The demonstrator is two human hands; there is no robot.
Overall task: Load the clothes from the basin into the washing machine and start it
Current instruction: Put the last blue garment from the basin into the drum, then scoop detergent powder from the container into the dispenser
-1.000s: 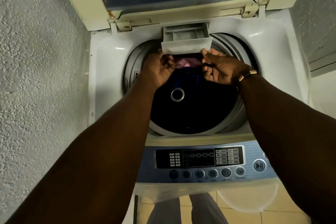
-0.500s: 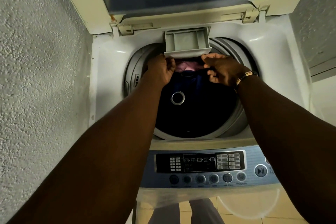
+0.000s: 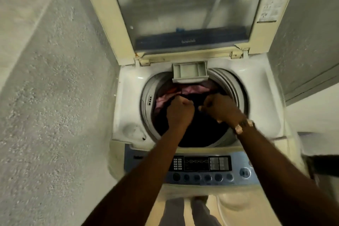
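In the head view, a top-loading washing machine (image 3: 128, 86) stands between a rough plastered wall (image 3: 45, 97) on the left and a grey wall (image 3: 302, 42) on the right. Its lid (image 3: 183, 14) is raised and stands nearly upright at the back edge, its clear window showing blurred reflections. Just in front of the lid hinge, the detergent drawer (image 3: 189, 72) is pulled out and overhangs the back rim of the drum (image 3: 146, 101).

Both hands are down inside the drum opening, near its middle. The left hand (image 3: 178, 113) is balled into a fist, its grip closed round dark cloth (image 3: 194, 97). The right hand (image 3: 220, 107), just beside it, has its fingers curled down into the same dark cloth; motion blur hides the fingertips, yet the grip reads as bunched on the fabric. A watch (image 3: 244, 126) sits on the right wrist.

Pink clothes (image 3: 190, 89) lie in the drum behind the hands, under the drawer and along the left inner wall, touching the dark cloth. The front part of the drum is dark and I cannot tell what lies there.

Along the front edge of the machine runs the blue control panel (image 3: 201, 167), with a dark display, a row of round buttons and one larger button at its right end.
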